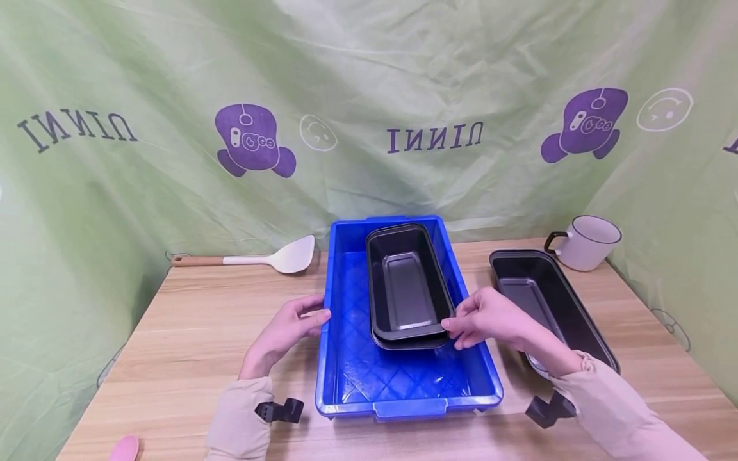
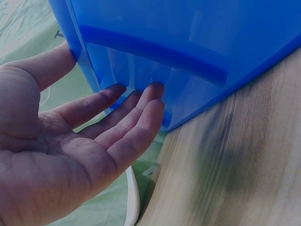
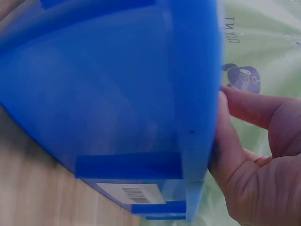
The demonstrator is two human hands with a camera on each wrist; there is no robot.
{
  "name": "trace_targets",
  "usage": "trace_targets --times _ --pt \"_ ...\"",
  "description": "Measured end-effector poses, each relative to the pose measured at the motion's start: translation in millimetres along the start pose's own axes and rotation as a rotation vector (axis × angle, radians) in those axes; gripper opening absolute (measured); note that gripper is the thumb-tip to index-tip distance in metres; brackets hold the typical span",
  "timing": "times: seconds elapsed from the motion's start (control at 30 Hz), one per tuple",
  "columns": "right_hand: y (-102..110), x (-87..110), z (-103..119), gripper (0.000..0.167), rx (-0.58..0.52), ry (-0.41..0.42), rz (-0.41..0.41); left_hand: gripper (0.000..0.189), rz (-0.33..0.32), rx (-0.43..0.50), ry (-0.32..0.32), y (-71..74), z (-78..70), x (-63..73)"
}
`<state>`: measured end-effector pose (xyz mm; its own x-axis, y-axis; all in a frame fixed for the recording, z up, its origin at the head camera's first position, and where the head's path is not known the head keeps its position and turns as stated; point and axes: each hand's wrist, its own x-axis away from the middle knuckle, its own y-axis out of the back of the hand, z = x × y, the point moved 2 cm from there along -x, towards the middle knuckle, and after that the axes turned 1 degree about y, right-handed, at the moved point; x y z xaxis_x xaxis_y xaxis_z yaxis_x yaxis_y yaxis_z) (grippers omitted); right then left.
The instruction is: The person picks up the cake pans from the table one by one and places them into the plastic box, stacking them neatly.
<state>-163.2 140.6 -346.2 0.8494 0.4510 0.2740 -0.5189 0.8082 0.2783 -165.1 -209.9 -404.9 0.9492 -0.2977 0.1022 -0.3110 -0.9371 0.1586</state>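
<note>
A blue plastic bin (image 1: 357, 378) stands mid-table, with a dark loaf pan (image 1: 408, 291) inside it. A second dark rim (image 1: 406, 344) shows just below that pan's near end, as of another pan stacked under it. My right hand (image 1: 484, 318) pinches the loaf pan's near right corner between thumb and fingers; in the right wrist view the bin's wall hides the fingertips. On the bin's left side my left hand (image 1: 288, 330) holds the edge, thumb over the rim and fingertips against the outer wall (image 2: 188, 56).
Another dark loaf pan (image 1: 571, 320) lies right of the bin, partly behind the right forearm. A white mug (image 1: 588, 246) stands at the back right. A white spatula with a wooden handle (image 1: 294, 256) lies at the back left. A pink rounded end (image 1: 125, 448) shows at the front left.
</note>
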Motion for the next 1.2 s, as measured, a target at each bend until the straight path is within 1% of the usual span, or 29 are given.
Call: trace_targets --times 0.17,0.23,0.37,0.53,0.7,0.8,0.9,0.97,1.03,1.1,1.2 --pt "1.4 -0.1 -3.0 0.021 -0.006 0.011 0.034 0.056 0.0 -0.004 0.001 0.0 -0.7 -0.2" --pt "2.8 0.0 -2.9 0.022 -0.008 0.022 0.037 0.056 -0.002 -0.004 0.001 0.1 -0.9 0.0" --pt "5.7 0.9 -2.7 0.025 -0.03 0.017 0.033 0.055 -0.001 -0.004 0.0 -0.1 -1.0 0.1" --pt "9.4 3.7 -2.4 0.029 -0.095 0.037 0.058 0.055 0.008 0.003 -0.011 -0.7 -1.8 0.1" --pt "17.5 8.6 -1.4 0.042 -0.175 0.065 0.087 0.056 0.009 0.0 -0.015 -0.6 -2.2 0.4" --pt "26.3 13.7 -1.6 0.041 -0.221 0.106 0.085 0.056 0.011 -0.004 -0.021 -0.5 -2.4 0.5" --pt "37.5 20.9 -6.0 0.029 -0.26 0.183 0.072 0.057 0.012 -0.012 -0.021 0.2 -1.4 0.6" --pt "46.2 26.8 -11.9 0.024 -0.285 0.237 0.057 0.057 0.012 -0.015 -0.024 0.9 -0.2 0.5" --pt "56.5 33.8 -20.1 0.026 -0.304 0.274 0.036 0.057 0.018 -0.013 -0.031 1.8 1.2 0.2" --pt "69.0 42.4 -30.9 0.029 -0.326 0.298 0.015 0.056 0.039 0.001 -0.043 2.2 2.2 -0.2" --pt "89.7 57.3 -51.0 0.034 -0.32 0.325 -0.029 0.057 0.077 0.029 -0.058 2.5 2.7 -0.7"
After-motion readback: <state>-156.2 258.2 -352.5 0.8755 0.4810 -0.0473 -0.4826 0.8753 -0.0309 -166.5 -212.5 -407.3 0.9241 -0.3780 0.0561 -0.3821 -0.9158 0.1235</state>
